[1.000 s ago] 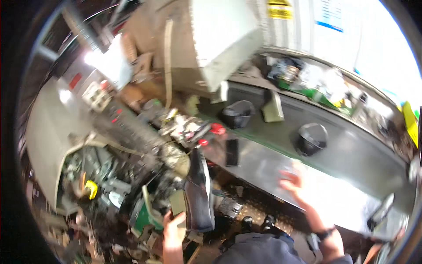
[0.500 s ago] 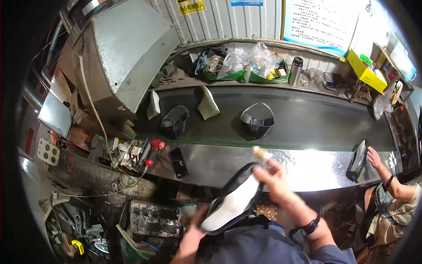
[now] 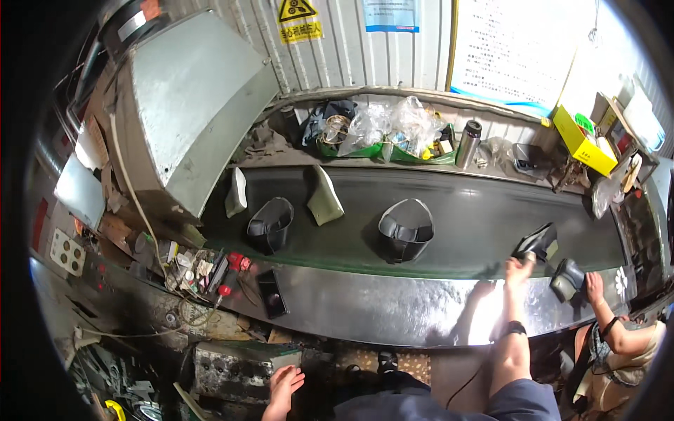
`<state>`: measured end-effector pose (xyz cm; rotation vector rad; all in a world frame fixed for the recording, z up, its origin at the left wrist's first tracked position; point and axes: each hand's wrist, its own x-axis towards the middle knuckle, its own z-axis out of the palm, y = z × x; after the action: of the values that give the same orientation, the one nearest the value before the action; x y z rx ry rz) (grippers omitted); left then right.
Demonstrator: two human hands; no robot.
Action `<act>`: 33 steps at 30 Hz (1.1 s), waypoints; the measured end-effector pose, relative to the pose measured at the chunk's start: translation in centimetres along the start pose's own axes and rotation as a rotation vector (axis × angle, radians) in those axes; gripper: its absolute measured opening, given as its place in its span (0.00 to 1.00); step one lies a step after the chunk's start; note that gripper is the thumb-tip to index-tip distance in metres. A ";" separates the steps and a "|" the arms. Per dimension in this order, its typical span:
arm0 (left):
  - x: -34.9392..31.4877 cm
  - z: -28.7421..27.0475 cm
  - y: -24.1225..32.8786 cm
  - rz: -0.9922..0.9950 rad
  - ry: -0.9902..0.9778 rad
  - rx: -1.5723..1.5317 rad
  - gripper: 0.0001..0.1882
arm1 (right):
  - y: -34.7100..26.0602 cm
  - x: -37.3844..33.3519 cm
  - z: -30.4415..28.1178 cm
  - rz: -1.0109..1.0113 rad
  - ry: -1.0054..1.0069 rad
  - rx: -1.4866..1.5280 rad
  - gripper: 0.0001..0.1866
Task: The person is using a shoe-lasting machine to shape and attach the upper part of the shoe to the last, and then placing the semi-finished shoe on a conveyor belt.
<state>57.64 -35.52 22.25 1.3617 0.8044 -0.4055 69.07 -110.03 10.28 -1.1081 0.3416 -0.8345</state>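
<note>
My right hand point(image 3: 521, 269) reaches out over the right part of the conveyor belt. Its fingers are closed on the near end of a black shoe upper point(image 3: 539, 241), which shows a pale greenish patch on its right side. My left hand point(image 3: 285, 381) is low, in front of my body, with its fingers apart and nothing in them. Just right of my right hand, a second dark shoe upper point(image 3: 566, 279) stands at the belt's near edge. A co-worker's hand point(image 3: 595, 288) touches or nearly touches it.
On the dark belt point(image 3: 470, 210) stand two black cuffs point(image 3: 407, 230) point(image 3: 270, 224) and two pale curved pieces point(image 3: 325, 198) point(image 3: 236, 193). A phone point(image 3: 272, 293) lies on the metal ledge point(image 3: 379, 302). A grey machine hood point(image 3: 193, 91) rises at left; a steel flask point(image 3: 469, 144) stands behind.
The white-bottomed shoe has left my two hands before my body. My right hand has moved far right, now with a black shoe; my left has let go. The co-worker's shoe has turned.
</note>
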 end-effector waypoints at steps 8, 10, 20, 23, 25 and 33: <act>4.6 6.2 11.2 0.196 -0.138 0.286 0.15 | 8.5 -13.4 31.4 0.901 0.104 -0.174 0.71; 8.5 9.6 13.8 0.256 -0.208 0.373 0.15 | 8.2 -13.0 33.4 0.810 0.309 -0.164 0.68; 34.1 27.9 23.0 0.519 0.072 0.658 0.58 | -8.1 -29.8 23.9 0.819 0.282 0.083 0.34; 35.2 33.4 24.4 0.264 0.368 0.728 0.64 | -9.3 -35.0 21.5 0.810 0.372 0.113 0.33; 37.0 32.5 24.5 0.236 0.557 0.825 0.62 | -14.3 -34.4 26.7 0.941 0.537 0.180 0.32; 23.4 26.8 25.5 0.802 0.066 1.407 0.52 | -10.5 -37.1 19.1 0.809 0.403 0.299 0.28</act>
<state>98.19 -51.90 23.63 2.8356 -0.1849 -0.2502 52.20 -72.34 22.20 -0.4355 0.8989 -0.3498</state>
